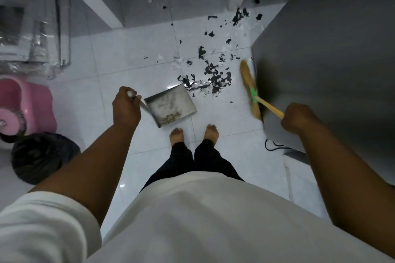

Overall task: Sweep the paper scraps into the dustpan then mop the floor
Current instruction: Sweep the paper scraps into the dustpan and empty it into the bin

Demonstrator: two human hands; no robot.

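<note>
Paper scraps (211, 74) heaped at the dustpan (171, 105) mouth, more strewn beyond. Left hand (126, 107) grips its handle, tilting the lip floorward as a ramp. Right hand (299, 118) clenches the broom (251, 87), bristles probably touching floor beside the dustpan.

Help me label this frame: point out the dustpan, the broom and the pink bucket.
dustpan (170, 103), head view, on the pan's inner metal floor.
broom (247, 79), head view, on its straw bristles.
pink bucket (39, 100), head view, on its outer wall.
</note>
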